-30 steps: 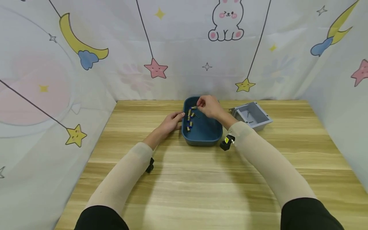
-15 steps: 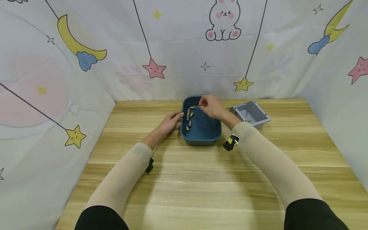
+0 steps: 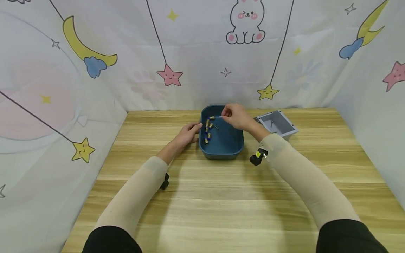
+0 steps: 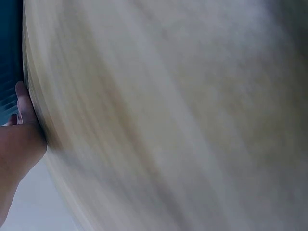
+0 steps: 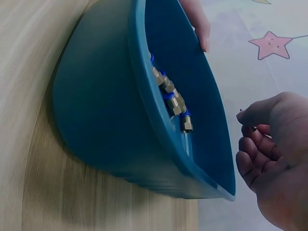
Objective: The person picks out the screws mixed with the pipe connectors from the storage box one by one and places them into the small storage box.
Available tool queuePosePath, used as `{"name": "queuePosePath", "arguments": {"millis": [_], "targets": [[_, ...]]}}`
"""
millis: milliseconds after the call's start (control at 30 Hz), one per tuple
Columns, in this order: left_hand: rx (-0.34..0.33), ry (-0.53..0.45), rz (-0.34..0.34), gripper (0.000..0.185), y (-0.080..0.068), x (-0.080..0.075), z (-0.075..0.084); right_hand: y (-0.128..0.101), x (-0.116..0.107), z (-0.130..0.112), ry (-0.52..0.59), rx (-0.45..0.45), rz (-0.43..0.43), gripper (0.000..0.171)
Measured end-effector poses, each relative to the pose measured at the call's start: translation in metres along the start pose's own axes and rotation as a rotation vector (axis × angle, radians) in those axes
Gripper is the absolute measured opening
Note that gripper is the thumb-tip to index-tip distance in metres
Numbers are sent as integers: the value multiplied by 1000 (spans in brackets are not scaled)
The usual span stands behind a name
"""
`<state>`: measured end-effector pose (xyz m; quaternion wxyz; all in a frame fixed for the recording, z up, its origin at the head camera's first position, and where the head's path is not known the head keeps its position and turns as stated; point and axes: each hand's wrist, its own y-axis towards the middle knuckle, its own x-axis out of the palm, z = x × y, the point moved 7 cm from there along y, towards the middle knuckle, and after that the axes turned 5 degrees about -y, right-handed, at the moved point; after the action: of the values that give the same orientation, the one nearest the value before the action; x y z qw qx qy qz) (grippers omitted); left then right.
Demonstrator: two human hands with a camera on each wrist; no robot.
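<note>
A blue tub (image 3: 221,154) (image 5: 96,110) stands at the far middle of the wooden table. Several brass fittings with blue ends (image 3: 207,130) (image 5: 171,96) lie along its left inner side. My left hand (image 3: 193,129) (image 4: 19,139) lies against the tub's left wall, with a finger (image 5: 197,21) hooked over the rim. Above the tub's far right part, my right hand (image 3: 224,115) (image 5: 246,120) pinches a small thin screw-like piece (image 5: 242,111) between thumb and forefinger. The other fingers are curled.
An open grey box (image 3: 276,124) with a few small screws inside sits tilted just right of the tub. Printed fabric walls close in the table (image 3: 202,211) at the back and on both sides. Bare wood spreads in front of the tub.
My right hand has drifted a little right and away from the fittings, still pinching the small piece. The left hand has stayed on the tub's rim.
</note>
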<state>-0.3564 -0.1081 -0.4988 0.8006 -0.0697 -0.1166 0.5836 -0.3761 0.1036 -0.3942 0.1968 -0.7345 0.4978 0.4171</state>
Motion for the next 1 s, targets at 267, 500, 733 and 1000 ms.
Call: {"name": "queuePosePath", "arguments": {"millis": [267, 500, 733, 1000], "targets": [[-2, 17, -3, 68, -1, -1, 1, -6, -3, 2, 5, -2, -22, 5], [-5, 11, -9, 67, 0, 0, 0, -11, -6, 8, -7, -35, -23, 5], [5, 8, -15, 70, 0, 0, 0, -14, -8, 13, -3, -50, -24, 4], [6, 0, -13, 68, -1, 0, 0, -19, -10, 19, 10, -39, -33, 4]]}}
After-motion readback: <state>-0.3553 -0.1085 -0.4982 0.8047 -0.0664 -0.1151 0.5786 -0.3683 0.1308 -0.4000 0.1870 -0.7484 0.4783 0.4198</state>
